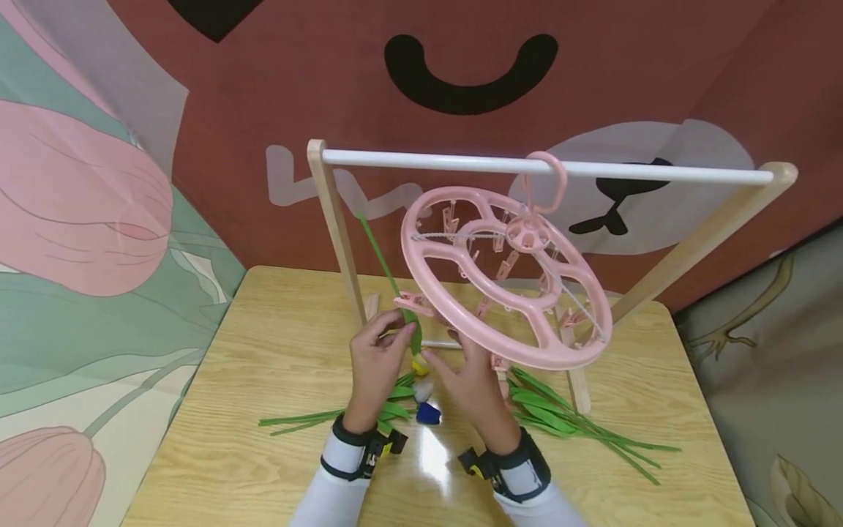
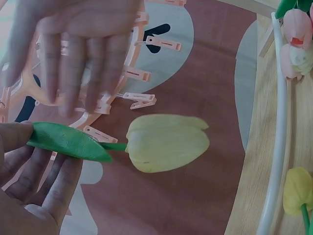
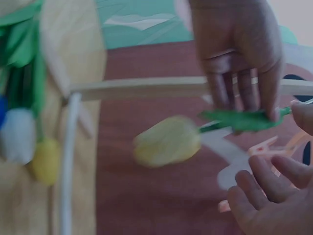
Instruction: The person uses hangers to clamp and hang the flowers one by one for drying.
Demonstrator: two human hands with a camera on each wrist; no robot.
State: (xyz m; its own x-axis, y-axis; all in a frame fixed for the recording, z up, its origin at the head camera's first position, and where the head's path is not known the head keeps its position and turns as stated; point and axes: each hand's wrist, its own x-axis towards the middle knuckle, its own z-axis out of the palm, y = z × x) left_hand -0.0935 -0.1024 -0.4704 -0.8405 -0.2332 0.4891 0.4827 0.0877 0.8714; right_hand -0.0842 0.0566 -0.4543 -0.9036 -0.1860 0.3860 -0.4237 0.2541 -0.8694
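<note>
My left hand (image 1: 374, 362) pinches an artificial pale yellow tulip (image 2: 166, 143) by its green leaf (image 1: 413, 333) and stem. The bloom hangs down, while the thin stem (image 1: 378, 252) rises up and to the left. It passes beside a pink clothes peg (image 1: 413, 301) on the rim of a round pink drying hanger (image 1: 454, 307); whether the peg grips it I cannot tell. Near the flower, my right hand (image 1: 473, 380) has its fingers loosely extended and holds nothing, below the hanger's near edge.
The hanger hooks over a white rail (image 1: 428, 161) on a wooden stand (image 1: 339, 234). Blue (image 1: 428, 413), white (image 1: 423, 391) and yellow (image 2: 297, 191) tulips lie left on the table (image 1: 276, 351). Right of my hands lie more green stems (image 1: 579, 421), with pink and white tulip heads (image 2: 297, 29).
</note>
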